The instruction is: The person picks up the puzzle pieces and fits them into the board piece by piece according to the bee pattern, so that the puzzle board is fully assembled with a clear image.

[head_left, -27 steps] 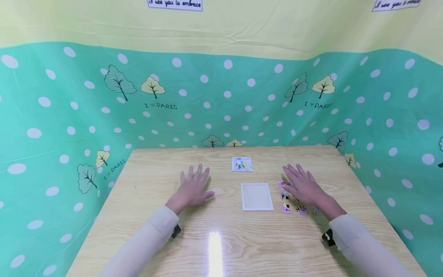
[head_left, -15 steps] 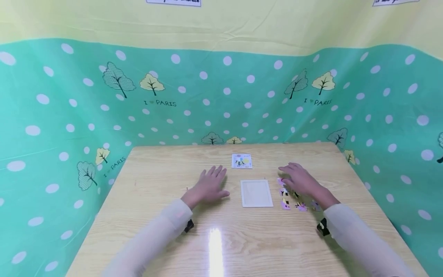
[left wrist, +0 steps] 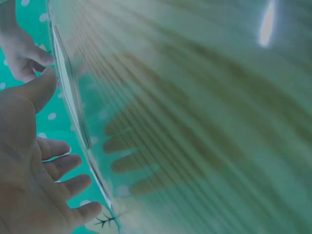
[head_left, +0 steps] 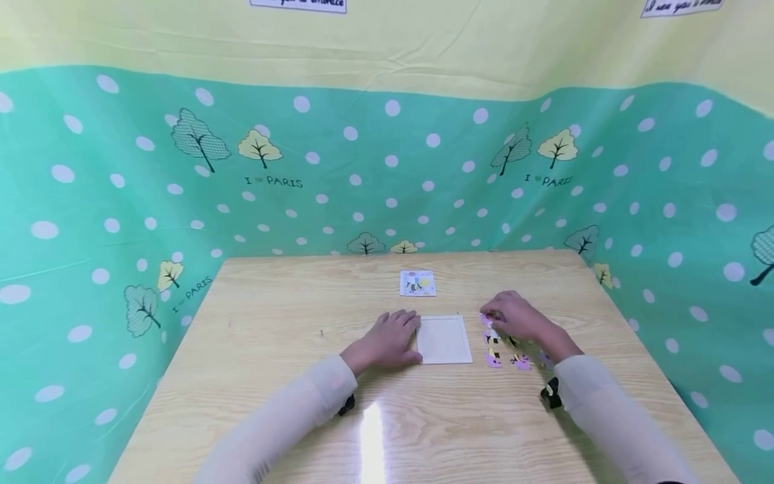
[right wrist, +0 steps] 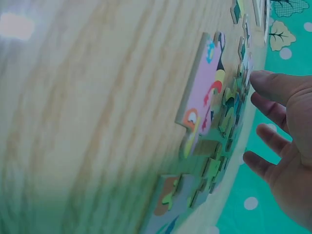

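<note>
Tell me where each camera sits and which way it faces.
Head: on the person's head, facing forward and down at the table, white tray and puzzle pieces; left hand, right hand and sleeves show.
Left wrist: worn there, facing low across the table toward the tray; both hands show.
Right wrist: worn there, facing low across the puzzle pieces; only the right hand shows.
Shared: head and right-wrist views both show the puzzle pieces and right hand.
</note>
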Demonstrator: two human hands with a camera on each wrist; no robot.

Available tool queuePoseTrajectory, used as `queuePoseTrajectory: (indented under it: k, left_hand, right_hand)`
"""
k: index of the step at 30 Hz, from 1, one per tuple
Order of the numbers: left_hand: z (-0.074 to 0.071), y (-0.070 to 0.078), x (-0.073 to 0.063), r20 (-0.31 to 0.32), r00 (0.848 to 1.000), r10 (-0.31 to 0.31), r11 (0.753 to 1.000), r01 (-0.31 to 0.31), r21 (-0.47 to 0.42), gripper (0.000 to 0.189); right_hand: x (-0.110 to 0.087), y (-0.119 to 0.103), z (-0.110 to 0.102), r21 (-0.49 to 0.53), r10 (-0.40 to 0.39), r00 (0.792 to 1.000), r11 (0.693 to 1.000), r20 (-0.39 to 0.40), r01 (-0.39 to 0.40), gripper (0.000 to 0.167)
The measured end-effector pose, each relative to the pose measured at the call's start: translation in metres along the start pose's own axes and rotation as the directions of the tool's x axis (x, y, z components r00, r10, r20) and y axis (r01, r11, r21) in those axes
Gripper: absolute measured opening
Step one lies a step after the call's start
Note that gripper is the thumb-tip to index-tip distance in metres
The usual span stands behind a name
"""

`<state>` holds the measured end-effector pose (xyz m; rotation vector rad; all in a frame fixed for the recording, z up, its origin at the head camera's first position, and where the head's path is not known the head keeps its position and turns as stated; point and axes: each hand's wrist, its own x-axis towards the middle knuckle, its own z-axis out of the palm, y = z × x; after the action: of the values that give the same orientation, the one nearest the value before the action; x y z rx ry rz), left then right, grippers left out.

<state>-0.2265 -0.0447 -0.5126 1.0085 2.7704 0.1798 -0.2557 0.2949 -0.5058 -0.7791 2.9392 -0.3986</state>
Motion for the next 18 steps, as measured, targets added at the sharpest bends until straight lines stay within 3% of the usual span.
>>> queuePoseTrajectory:
  k: [7,18]
  left_hand:
    - [-0.0004,0.0075,-0.0009,0.035,0.999,-0.026,0.999,0.024,0.043,0.084]
    - [0.0003,0.01,-0.0019,0.025,0.999,-0.031,0.999,0.03,0.022,0.073]
  right_hand:
    - [0.0017,0.0006,0.005,-0.021,0.0,1.0,1.0,0.004,0.0,0.026]
    - [0.0027,0.0013,0.0049,-0.025,0.022,1.0,0.999,-0.002,-0.022,0.023]
